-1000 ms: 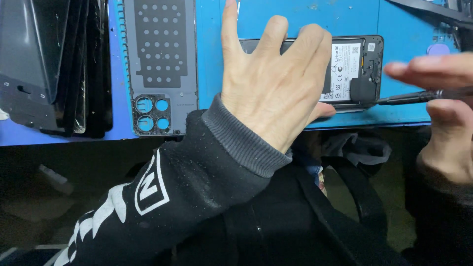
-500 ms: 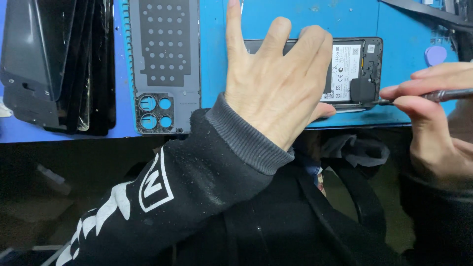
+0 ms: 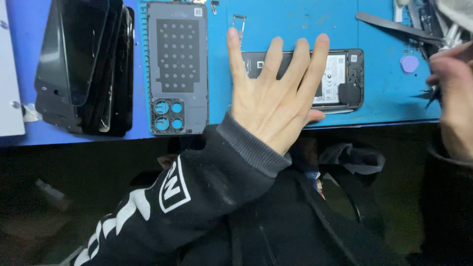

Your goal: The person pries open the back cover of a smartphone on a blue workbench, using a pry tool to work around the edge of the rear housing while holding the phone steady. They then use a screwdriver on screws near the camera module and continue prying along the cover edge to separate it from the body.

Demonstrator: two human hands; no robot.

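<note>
Head view: at the far left a stack of black screens [image 3: 81, 64] leans, then a grey back cover [image 3: 178, 66] lies lengthwise up the blue mat [image 3: 295, 19]. The left hand [image 3: 276, 101], fingers spread flat, presses on the opened phone [image 3: 340, 79], which lies long side left to right. The right hand [image 3: 451, 93] is curled by the purple pick [image 3: 409, 64]; I cannot tell its grip.

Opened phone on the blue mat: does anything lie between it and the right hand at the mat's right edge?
Nothing visible blocks that stretch. The right hand is off the opened phone, with only bare blue mat between them. A purple pick lies beside that gap, slightly above. The left hand lies flat on the phone's left part.
</note>
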